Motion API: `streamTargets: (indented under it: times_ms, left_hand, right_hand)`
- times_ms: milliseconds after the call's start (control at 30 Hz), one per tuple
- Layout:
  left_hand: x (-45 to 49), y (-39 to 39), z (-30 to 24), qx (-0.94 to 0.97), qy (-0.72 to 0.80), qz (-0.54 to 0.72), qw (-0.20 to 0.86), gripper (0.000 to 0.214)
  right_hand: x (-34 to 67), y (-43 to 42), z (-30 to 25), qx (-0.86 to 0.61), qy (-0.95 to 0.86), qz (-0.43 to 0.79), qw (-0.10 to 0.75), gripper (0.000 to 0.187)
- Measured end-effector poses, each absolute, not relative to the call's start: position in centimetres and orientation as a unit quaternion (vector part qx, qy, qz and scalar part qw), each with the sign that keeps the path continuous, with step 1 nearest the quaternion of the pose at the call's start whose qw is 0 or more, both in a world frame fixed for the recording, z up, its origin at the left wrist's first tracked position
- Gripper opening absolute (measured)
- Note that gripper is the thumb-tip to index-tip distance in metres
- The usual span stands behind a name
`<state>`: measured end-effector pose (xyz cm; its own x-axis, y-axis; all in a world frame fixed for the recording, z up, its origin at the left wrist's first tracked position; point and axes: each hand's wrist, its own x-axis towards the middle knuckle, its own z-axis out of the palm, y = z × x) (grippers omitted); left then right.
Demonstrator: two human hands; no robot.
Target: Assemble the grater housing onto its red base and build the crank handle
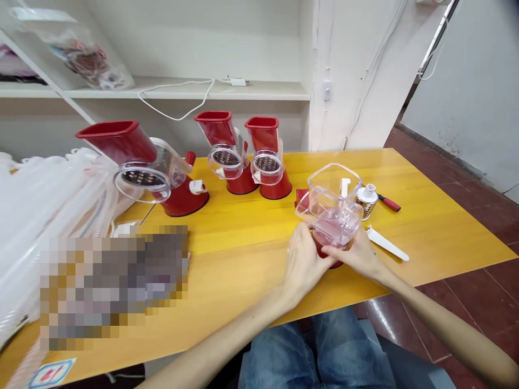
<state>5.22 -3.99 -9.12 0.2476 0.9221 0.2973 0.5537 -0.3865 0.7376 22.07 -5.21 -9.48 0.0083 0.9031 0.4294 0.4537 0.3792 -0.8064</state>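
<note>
While left hand (305,257) faces right hand (359,256), housing (333,213) between.

Directly ahead of the fingers, the way is blocked by the clear-topped grater (330,224) clasped between the left hand (304,256) and right hand (360,256). Beyond the right fingers, passage is hampered by a metal drum (367,201); beside them, a white strip (387,244) is laid low. Left of the left fingers, wide room is offered over the table (235,254), bounded by a pixelated patch (133,286). Farther ahead-left, reach is barred by two upright graters (267,162).
</note>
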Motion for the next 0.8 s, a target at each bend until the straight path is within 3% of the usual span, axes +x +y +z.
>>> streamTargets:
  times_ms: [100, 300, 800]
  left_hand:
    - [4.7, -3.8, -9.9, 0.769, 0.453, 0.377, 0.246, 0.064]
    - [3.9, -1.1, -10.6, 0.771, 0.377, 0.351, 0.374, 0.092]
    - [-0.4, 3.9, -9.8, 0.772, 0.314, 0.336, 0.438, 0.083]
  right_hand:
    - [22.4, -4.2, -10.0, -0.500, -0.635, 0.270, 0.523, 0.063]
    - [24.0, -1.9, -11.4, -0.455, -0.590, 0.342, 0.572, 0.056]
    - [21.1, 1.9, -9.0, -0.370, -0.668, 0.374, 0.527, 0.066]
